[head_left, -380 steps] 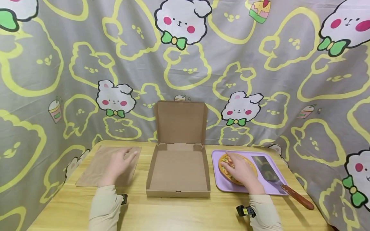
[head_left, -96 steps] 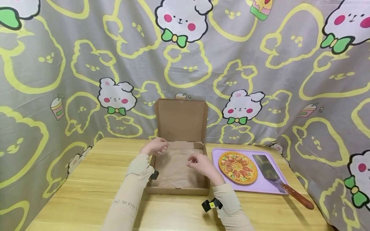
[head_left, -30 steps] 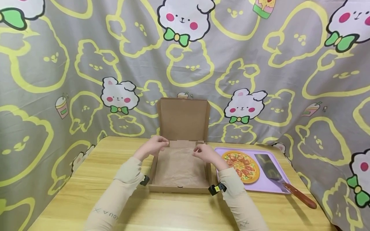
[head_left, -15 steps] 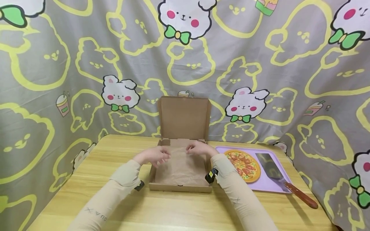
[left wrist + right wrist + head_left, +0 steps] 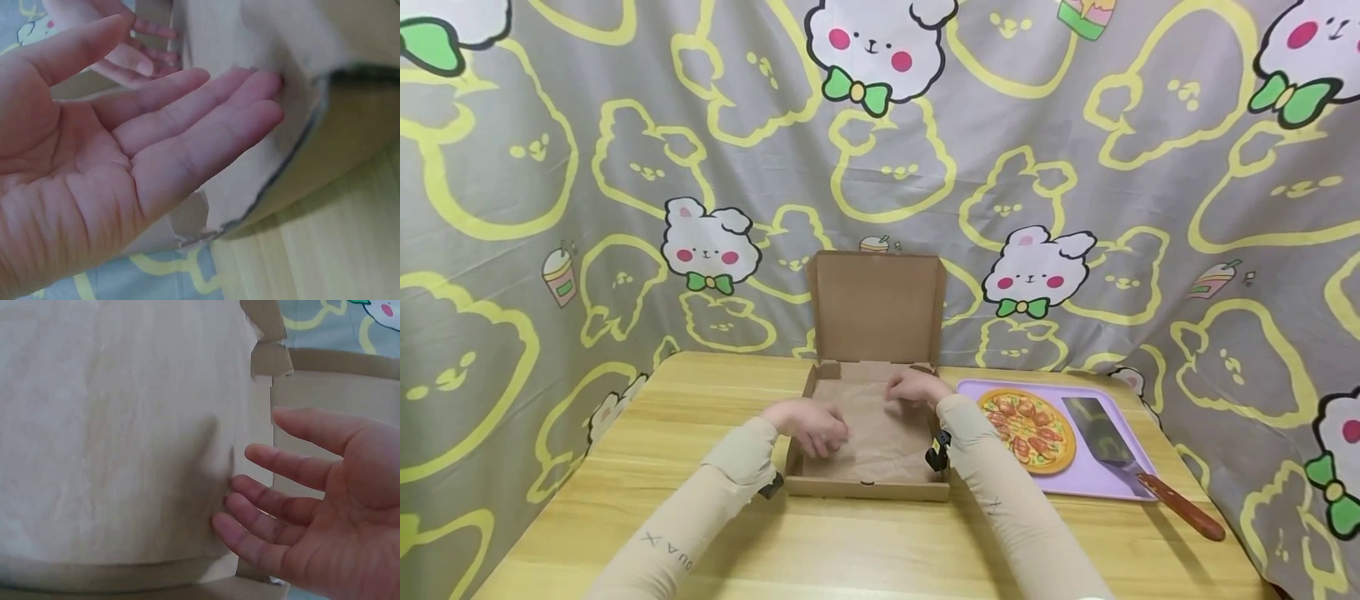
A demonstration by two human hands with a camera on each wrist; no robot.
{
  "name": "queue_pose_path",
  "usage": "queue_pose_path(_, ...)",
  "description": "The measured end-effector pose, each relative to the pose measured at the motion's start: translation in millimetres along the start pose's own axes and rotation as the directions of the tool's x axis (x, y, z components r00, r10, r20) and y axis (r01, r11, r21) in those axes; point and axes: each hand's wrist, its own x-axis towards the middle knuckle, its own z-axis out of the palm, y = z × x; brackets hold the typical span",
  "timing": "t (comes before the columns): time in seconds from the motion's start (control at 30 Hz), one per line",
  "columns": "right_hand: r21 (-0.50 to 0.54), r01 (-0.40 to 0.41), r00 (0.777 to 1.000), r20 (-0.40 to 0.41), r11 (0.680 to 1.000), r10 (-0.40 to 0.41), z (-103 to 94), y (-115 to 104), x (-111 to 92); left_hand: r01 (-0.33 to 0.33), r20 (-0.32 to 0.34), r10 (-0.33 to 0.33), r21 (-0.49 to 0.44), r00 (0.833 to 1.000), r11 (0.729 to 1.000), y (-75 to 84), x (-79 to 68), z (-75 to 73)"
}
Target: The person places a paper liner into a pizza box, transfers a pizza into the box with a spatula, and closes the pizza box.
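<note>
An open cardboard pizza box [image 5: 868,490] stands in the middle of the table, its lid [image 5: 878,304] upright at the back. A sheet of brown paper [image 5: 880,433] lines its floor, slightly wrinkled. My left hand [image 5: 811,427] is over the paper's left part; in the left wrist view that hand [image 5: 156,150] has nearly straight fingers whose tips reach the paper near the side wall. Toward the back right of the box, my right hand [image 5: 917,387] has its fingertips low at the paper; the right wrist view shows the hand [image 5: 319,500] with relaxed, spread fingers holding nothing.
Right of the box is a lilac tray [image 5: 1067,483] with a round pizza [image 5: 1026,431] on it. A pizza server [image 5: 1097,429] lies across the tray, its wooden handle [image 5: 1183,507] beyond the edge. A patterned curtain [image 5: 880,192] hangs behind the wooden table [image 5: 820,550].
The brown paper, flat on the table's left 12.7 s ago, now lies inside the box. My right hand has left the pizza. Over the last half second my left hand came nearer the front.
</note>
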Motion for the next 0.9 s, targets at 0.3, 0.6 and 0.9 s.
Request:
queue_pose_path(0.3,-0.047,-0.061,0.996,-0.073,0.997,0.058,-5.1,9,-2,0.033,-0.04,-0.032,0.021,0.999,0.999,-13.4,-4.7,-1.3)
queue_pose_path(0.6,-0.076,-0.062,0.995,-0.086,0.995,0.055,-7.8,4,-4,-0.033,-0.113,0.049,0.142,0.992,0.989,-10.1,-12.7,-0.3)
queue_pose_path(0.9,-0.069,0.045,0.989,-0.135,0.997,-0.054,-9.8,1,-12,-0.145,-0.175,0.148,0.025,0.973,0.989,-12.1,-27.9,-3.3)
